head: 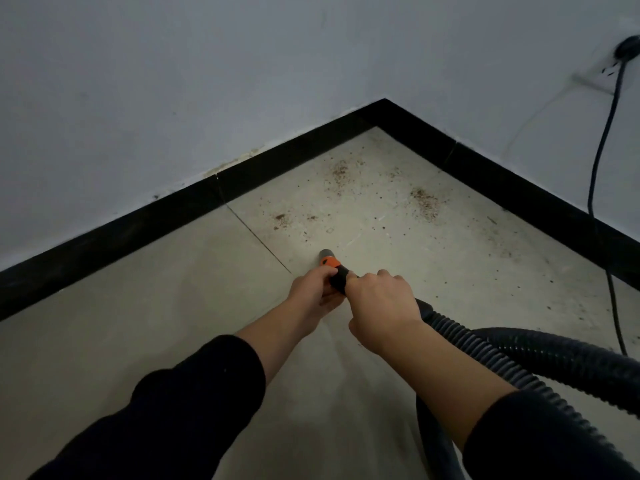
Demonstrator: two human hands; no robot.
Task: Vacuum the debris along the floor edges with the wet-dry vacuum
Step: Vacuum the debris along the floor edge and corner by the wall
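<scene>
A black vacuum hose nozzle with an orange collar and a grey tip points toward the room corner, low over the tiled floor. My left hand grips the nozzle just behind the orange collar. My right hand grips the black handle further back, where the ribbed black hose starts and loops off to the right. Brown debris lies in patches ahead of the tip: one near the corner, one to the right, a small one to the left.
Black skirting runs along both white walls and meets at the corner. A black power cord hangs from a wall socket at the upper right and trails over the floor. A tile joint crosses the floor left of the nozzle.
</scene>
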